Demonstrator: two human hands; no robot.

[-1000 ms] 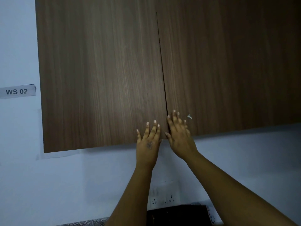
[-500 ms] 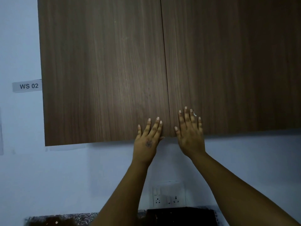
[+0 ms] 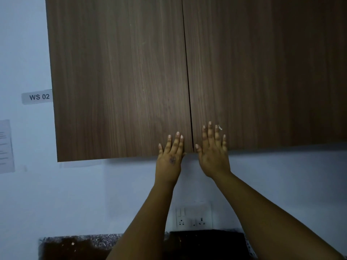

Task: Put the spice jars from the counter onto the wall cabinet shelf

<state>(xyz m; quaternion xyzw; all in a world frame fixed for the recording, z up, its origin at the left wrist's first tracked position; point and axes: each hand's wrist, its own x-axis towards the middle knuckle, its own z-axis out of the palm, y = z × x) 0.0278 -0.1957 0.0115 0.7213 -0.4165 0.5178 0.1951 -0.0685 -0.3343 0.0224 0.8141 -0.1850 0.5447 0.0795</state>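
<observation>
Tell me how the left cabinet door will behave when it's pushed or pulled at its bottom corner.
The left cabinet door looks like a stiff flat panel, so it should swing, not flex. It shows no handle and a smooth face, so the left hand, flat on it, would likely slip; hooking the bottom edge seems surer.

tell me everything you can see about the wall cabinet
The wall cabinet hangs on a pale wall, with two flat, handle-free doors in dark wood-grain finish. Both look shut, a thin dark seam between them. The left hand lies flat on the left door's lower corner, the right hand on the right door's. Its inside is hidden.
</observation>
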